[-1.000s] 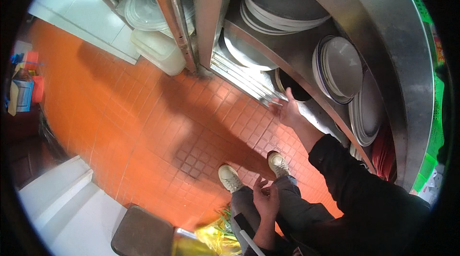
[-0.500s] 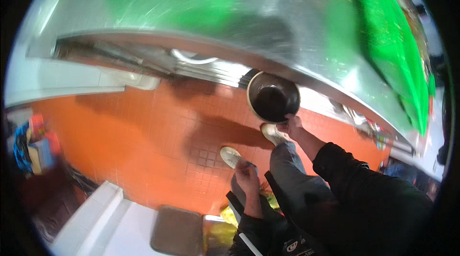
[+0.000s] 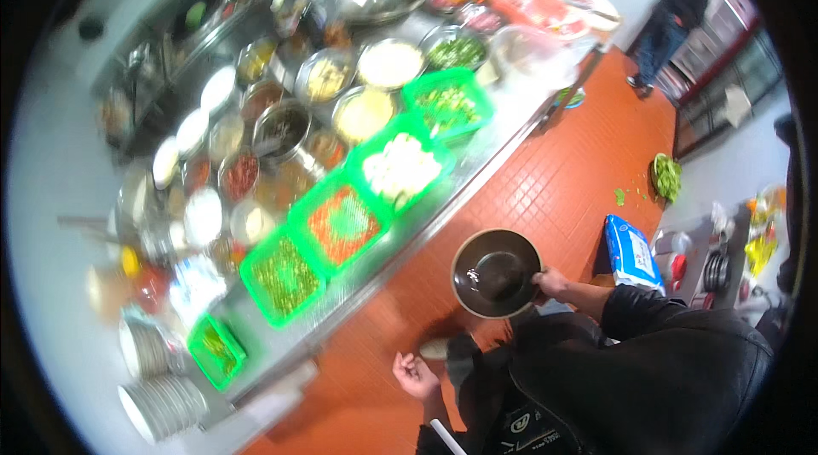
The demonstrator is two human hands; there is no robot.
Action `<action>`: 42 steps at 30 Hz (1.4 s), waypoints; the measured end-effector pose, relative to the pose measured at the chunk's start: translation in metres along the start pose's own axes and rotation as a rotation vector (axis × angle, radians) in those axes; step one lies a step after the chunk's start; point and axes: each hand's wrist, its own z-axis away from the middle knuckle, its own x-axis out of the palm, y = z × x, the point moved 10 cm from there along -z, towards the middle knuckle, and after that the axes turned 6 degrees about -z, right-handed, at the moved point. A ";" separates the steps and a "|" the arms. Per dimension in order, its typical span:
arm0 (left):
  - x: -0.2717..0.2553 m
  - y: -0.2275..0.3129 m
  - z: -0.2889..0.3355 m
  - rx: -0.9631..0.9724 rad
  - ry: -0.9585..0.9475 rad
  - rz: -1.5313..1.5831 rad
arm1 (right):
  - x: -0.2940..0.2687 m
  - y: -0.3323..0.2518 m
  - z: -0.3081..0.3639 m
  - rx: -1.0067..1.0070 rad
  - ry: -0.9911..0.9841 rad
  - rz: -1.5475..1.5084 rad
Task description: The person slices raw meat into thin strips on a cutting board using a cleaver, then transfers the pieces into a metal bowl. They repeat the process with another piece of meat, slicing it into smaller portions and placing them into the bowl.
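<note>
My right hand (image 3: 554,283) grips the right edge of a deep, dark round pan (image 3: 497,273) with a pale rim, held over the floor beside the counter. A little liquid or shine shows at the bottom of the pan. My left hand (image 3: 415,376) hangs lower and to the left, with nothing in it and its fingers loosely curled and apart. The front edge of a steel counter (image 3: 358,289) runs past both hands. Nearest along that edge stand green baskets: one of chopped green pieces (image 3: 285,280), one of orange shreds (image 3: 341,225) and one of white pieces (image 3: 400,167).
Steel bowls (image 3: 328,73) of ingredients crowd the counter, with stacked plates (image 3: 162,408) at its near left end. On the orange tiled floor (image 3: 554,174) lie a blue-and-white sack (image 3: 630,252) and a basin of leafy greens (image 3: 666,178). Another person (image 3: 671,25) stands at the far right.
The view has swung from the counter's edge and floor to the loaded counter and an aisle at right. The pan, still in my right hand, is now farther from the counter's edge.
</note>
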 end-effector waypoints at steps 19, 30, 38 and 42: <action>0.619 0.129 0.096 0.350 -0.726 -0.147 | -0.636 -0.164 0.090 -0.245 0.666 0.003; 0.812 0.080 0.088 0.255 -0.815 -0.092 | -0.823 -0.483 -0.022 -0.312 0.624 0.351; 0.993 0.065 0.070 0.100 -0.799 -0.038 | -0.823 -0.815 -0.092 -0.371 0.742 0.799; 1.020 0.030 0.069 -0.187 -0.810 -0.066 | -0.811 -0.897 -0.143 -0.467 0.758 0.697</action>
